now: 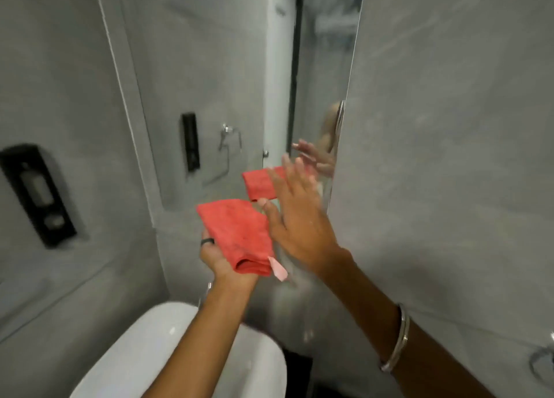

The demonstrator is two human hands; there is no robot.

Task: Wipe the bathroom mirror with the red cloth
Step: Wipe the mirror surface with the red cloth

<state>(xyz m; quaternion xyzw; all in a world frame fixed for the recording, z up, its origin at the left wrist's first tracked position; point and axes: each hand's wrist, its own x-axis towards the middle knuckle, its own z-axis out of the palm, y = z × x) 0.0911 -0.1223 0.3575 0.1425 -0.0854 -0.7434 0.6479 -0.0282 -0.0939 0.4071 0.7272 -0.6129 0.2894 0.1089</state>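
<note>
The folded red cloth (239, 237) lies in my left hand (220, 258), which grips it from below just in front of the mirror's lower edge. A pale tag hangs from the cloth's near corner. My right hand (295, 214) is open with fingers spread, right beside the cloth and close to the glass near the mirror's lower right corner. The mirror (209, 82) fills the wall ahead and reflects the cloth and my fingers. Motion blur softens the right hand.
A white basin (168, 346) sits below my arms. A black wall dispenser (37, 193) hangs on the left wall. Grey tiled wall (449, 157) stands close on the right, with a chrome ring (542, 364) at its lower edge.
</note>
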